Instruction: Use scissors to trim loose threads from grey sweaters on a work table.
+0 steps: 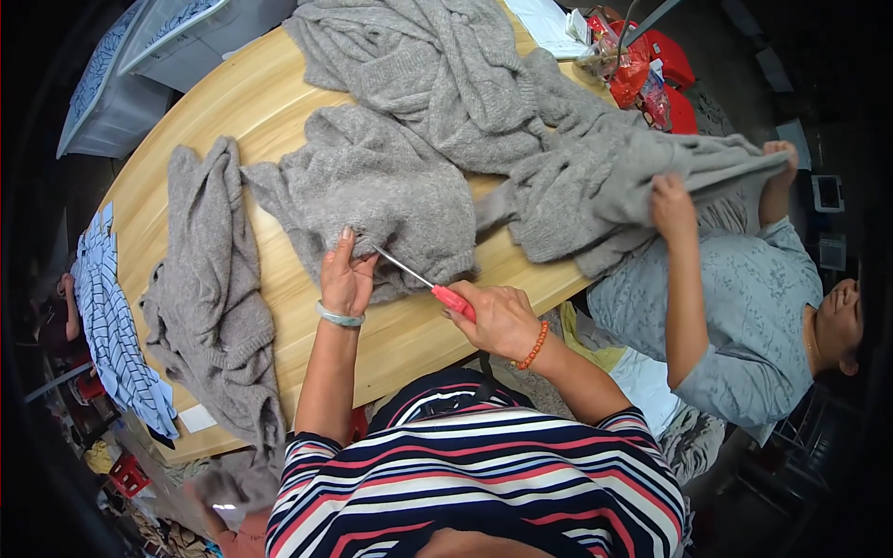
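A grey knit sweater (pixel 391 177) lies bunched on the wooden table in front of me. My left hand (pixel 346 282) is at its near edge, with the fabric gathered between the thumb and fingers; some fingers are hidden by the knit. Closed around the red handle of a tool with a thin metal shaft (pixel 405 266), my right hand (pixel 498 319) slants it up and to the left. The shaft reaches the knit right beside my left fingertips, and its tip cannot be made out. A small dark spot shows in the knit there.
More grey knits (pixel 209 279) lie left, and others (pixel 419 65) are heaped at the back. At right a co-worker handles a grey knit (pixel 633 177). A blue striped cloth (pixel 116 316) hangs over the left table (pixel 200 116) edge. White bins (pixel 186 51) stand back left.
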Action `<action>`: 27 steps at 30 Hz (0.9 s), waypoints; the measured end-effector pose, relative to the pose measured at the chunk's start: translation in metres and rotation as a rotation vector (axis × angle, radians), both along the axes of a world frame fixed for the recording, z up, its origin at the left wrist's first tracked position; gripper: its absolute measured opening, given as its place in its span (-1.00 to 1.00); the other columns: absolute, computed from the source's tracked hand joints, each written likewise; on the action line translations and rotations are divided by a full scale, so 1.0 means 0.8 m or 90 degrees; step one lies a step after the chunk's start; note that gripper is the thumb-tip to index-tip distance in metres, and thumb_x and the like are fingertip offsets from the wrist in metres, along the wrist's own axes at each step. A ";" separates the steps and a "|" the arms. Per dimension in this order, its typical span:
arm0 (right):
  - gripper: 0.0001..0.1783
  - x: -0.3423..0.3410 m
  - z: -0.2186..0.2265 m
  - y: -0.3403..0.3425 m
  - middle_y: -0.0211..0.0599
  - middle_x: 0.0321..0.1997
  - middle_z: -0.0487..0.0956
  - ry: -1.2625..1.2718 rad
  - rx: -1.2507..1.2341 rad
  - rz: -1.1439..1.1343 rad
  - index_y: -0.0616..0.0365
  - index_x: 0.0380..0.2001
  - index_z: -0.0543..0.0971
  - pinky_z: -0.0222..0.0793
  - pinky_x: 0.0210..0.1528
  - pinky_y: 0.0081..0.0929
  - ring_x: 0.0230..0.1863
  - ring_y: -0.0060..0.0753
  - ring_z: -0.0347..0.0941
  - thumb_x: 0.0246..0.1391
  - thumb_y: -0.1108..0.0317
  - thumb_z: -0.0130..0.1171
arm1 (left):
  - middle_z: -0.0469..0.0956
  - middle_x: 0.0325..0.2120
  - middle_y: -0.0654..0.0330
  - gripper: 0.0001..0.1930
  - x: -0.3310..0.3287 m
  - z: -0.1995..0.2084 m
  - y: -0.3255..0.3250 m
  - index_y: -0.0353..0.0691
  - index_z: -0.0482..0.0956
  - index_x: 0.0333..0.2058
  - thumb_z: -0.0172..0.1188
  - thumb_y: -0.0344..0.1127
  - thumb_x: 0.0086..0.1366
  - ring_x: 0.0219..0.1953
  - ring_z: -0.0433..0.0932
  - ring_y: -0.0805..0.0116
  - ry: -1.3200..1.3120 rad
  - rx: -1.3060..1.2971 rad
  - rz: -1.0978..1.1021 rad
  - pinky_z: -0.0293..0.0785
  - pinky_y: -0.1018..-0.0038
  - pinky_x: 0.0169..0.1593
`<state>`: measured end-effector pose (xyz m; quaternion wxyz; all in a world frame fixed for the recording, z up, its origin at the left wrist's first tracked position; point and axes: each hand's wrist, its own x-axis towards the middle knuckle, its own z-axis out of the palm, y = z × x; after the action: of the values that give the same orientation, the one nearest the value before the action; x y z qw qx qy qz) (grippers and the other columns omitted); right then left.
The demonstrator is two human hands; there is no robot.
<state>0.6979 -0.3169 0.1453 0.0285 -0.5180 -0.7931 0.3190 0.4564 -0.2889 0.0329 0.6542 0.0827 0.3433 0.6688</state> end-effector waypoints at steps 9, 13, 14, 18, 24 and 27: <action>-0.69 0.000 -0.007 0.000 -0.06 -0.46 0.63 0.034 -0.002 0.005 -0.01 -0.12 0.56 0.49 -0.28 -0.01 -0.36 0.13 0.59 0.17 0.08 0.21 | 0.62 -0.07 0.17 -0.80 0.006 -0.006 -0.003 -0.25 0.55 -0.08 0.12 -0.27 0.45 -0.02 0.59 0.23 -0.007 -0.043 0.018 0.51 0.21 0.15; -0.70 -0.001 -0.004 0.000 -0.05 -0.46 0.63 0.036 -0.004 -0.017 0.00 -0.12 0.57 0.49 -0.25 -0.02 -0.35 0.13 0.59 0.17 0.09 0.21 | 0.61 -0.04 0.17 -0.80 0.005 -0.006 -0.003 -0.24 0.55 -0.07 0.12 -0.27 0.45 0.01 0.58 0.23 -0.018 -0.045 0.017 0.50 0.16 0.16; -0.70 -0.002 -0.002 -0.001 -0.05 -0.46 0.63 0.031 -0.017 -0.008 0.00 -0.12 0.57 0.49 -0.25 -0.02 -0.35 0.12 0.59 0.17 0.10 0.21 | 0.61 -0.04 0.17 -0.80 0.004 -0.005 -0.004 -0.24 0.55 -0.07 0.12 -0.27 0.45 0.01 0.58 0.23 -0.018 -0.046 0.016 0.50 0.16 0.16; -0.70 -0.004 -0.007 -0.003 -0.05 -0.46 0.63 0.039 0.001 -0.022 0.00 -0.12 0.57 0.49 -0.25 -0.02 -0.35 0.13 0.59 0.16 0.10 0.21 | 0.61 -0.04 0.15 -0.79 0.006 -0.007 -0.005 -0.24 0.54 -0.05 0.12 -0.27 0.45 0.01 0.59 0.21 -0.009 -0.049 0.015 0.50 0.17 0.15; -0.69 -0.004 -0.005 0.001 -0.03 -0.47 0.62 0.018 0.011 -0.052 0.00 -0.11 0.57 0.49 -0.24 -0.02 -0.34 0.13 0.59 0.16 0.11 0.21 | 0.56 0.06 0.02 -0.68 0.001 -0.003 -0.004 -0.31 0.49 0.02 0.01 -0.18 0.51 0.09 0.55 0.13 0.010 -0.034 -0.035 0.49 0.18 0.17; -0.70 0.002 0.001 0.000 -0.04 -0.42 0.63 0.018 -0.023 -0.001 0.01 -0.12 0.57 0.49 -0.24 -0.05 -0.32 0.11 0.60 0.17 0.11 0.21 | 0.44 0.16 -0.12 -0.54 -0.011 0.000 0.010 -0.42 0.37 0.14 -0.09 -0.10 0.54 0.23 0.43 0.03 -0.018 -0.019 -0.054 0.42 0.14 0.26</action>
<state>0.6997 -0.3166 0.1459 0.0303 -0.5145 -0.7864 0.3406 0.4473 -0.2810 0.0327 0.6878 0.0777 0.3401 0.6365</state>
